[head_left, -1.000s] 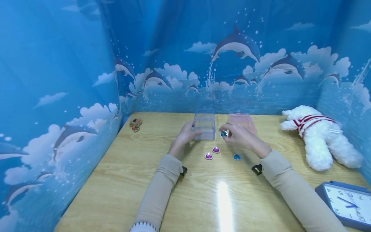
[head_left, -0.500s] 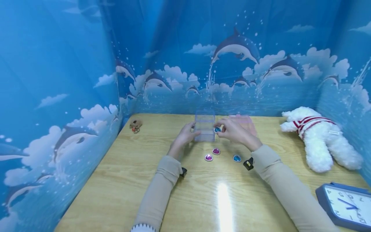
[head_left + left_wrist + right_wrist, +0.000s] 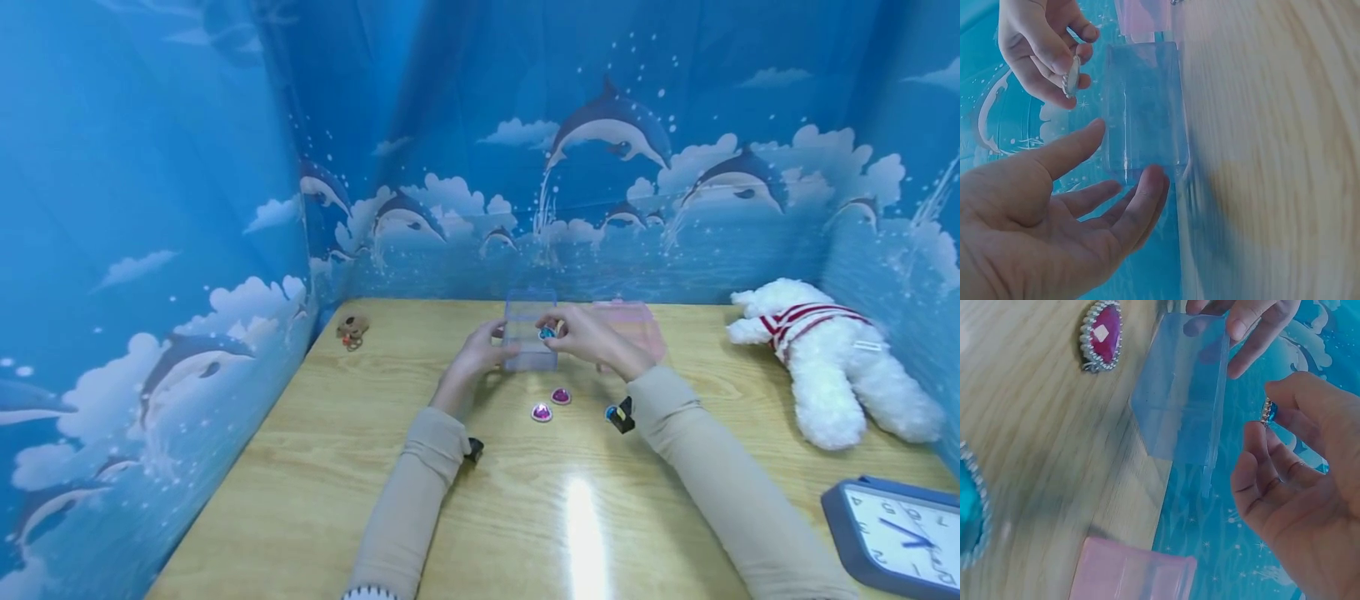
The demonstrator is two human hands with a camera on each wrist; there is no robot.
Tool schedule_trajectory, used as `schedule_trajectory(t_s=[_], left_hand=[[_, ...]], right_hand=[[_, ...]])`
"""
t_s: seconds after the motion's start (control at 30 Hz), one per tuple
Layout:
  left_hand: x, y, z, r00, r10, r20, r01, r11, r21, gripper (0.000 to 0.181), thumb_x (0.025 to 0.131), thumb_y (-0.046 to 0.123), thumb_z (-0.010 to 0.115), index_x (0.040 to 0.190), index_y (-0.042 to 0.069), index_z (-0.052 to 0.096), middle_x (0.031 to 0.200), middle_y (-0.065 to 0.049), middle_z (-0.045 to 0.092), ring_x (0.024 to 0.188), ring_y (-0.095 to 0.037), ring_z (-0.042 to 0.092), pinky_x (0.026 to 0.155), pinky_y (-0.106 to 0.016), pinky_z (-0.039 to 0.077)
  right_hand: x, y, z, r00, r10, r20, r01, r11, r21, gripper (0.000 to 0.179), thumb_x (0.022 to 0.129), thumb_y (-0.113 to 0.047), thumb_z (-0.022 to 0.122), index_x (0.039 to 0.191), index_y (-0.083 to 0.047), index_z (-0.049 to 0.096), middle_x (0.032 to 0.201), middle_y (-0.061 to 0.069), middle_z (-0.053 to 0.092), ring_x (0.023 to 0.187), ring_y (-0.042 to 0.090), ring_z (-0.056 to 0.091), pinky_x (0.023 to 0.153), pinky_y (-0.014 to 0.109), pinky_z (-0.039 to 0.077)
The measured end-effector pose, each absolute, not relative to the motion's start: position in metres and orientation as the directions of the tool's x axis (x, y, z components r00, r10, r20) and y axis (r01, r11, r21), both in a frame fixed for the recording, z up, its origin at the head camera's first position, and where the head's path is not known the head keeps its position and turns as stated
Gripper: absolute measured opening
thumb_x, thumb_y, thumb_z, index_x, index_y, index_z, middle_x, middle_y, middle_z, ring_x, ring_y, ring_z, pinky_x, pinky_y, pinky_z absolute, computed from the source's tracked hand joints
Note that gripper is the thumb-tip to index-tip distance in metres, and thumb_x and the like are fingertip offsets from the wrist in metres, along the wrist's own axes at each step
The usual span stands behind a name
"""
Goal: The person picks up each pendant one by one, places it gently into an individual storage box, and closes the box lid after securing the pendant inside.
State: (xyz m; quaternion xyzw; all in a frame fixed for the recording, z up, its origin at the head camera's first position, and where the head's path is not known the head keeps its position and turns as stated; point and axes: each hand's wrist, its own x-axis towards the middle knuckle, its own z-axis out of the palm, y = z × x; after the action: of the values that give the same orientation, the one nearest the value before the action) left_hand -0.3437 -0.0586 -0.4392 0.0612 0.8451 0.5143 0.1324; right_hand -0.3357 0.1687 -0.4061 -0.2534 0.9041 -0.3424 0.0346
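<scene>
My right hand (image 3: 594,340) pinches a blue gem (image 3: 547,332) with a silver beaded edge between thumb and fingertips, above the clear bluish plastic box (image 3: 532,360). In the right wrist view the gem is seen edge-on, apart from the box. Beside the box's left end, my left hand (image 3: 478,350) touches it with loosely extended fingers, the thumb near its rim. Two pink gems, one nearer the box (image 3: 561,396) and one closer to me (image 3: 542,412), lie on the table. A second blue gem (image 3: 609,413) is partly hidden by the black right wrist mount.
A translucent pink box (image 3: 637,325) stands right of the clear one. At the table's (image 3: 322,467) far left lies a small brown toy (image 3: 351,329). A white plush toy (image 3: 832,367) in a striped top lies on the right, with a clock (image 3: 896,533) nearer. Dolphin-printed curtains (image 3: 450,150) enclose the table.
My right hand has carried the blue gem leftward from beside the pink box to over the clear box. The right wrist mount now covers part of the other blue gem. My left hand stays put.
</scene>
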Motion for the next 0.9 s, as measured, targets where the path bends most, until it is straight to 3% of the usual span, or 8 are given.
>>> schedule_trajectory(t_s=[0.3, 0.5, 0.9], left_hand=[[-0.348, -0.065, -0.44, -0.946, 0.28, -0.164, -0.007, 0.487, 0.874, 0.081, 0.096, 0.015, 0.076, 0.165, 0.014, 0.035, 0.16, -0.019, 0.048, 0.128, -0.038, 0.063, 0.106, -0.048, 0.059], [-0.35, -0.067, -0.441, -0.948, 0.271, -0.168, -0.021, 0.472, 0.882, 0.082, 0.094, 0.012, 0.077, 0.164, 0.015, 0.035, 0.158, -0.02, 0.049, 0.122, -0.037, 0.067, 0.102, -0.046, 0.061], [-0.349, -0.065, -0.448, -0.938, 0.317, -0.142, 0.02, 0.458, 0.889, 0.092, 0.093, 0.012, 0.079, 0.168, 0.016, 0.027, 0.155, -0.025, 0.051, 0.13, -0.041, 0.062, 0.101, -0.044, 0.062]], right_hand=[[-0.351, 0.15, -0.409, -0.86, -0.499, 0.109, -0.455, 0.652, -0.606, 0.035, 0.092, -0.006, 0.073, 0.126, 0.001, 0.071, 0.108, 0.016, 0.074, 0.096, 0.027, 0.071, 0.083, 0.037, 0.064], [-0.358, 0.136, -0.411, -0.839, -0.537, 0.089, -0.483, 0.659, -0.577, 0.039, 0.091, -0.003, 0.071, 0.13, 0.004, 0.068, 0.12, 0.02, 0.074, 0.108, 0.033, 0.072, 0.093, 0.041, 0.065], [-0.366, 0.123, -0.416, -0.832, -0.549, 0.083, -0.512, 0.7, -0.498, 0.033, 0.089, 0.0, 0.071, 0.122, 0.004, 0.072, 0.118, 0.021, 0.076, 0.109, 0.034, 0.072, 0.097, 0.045, 0.064]])
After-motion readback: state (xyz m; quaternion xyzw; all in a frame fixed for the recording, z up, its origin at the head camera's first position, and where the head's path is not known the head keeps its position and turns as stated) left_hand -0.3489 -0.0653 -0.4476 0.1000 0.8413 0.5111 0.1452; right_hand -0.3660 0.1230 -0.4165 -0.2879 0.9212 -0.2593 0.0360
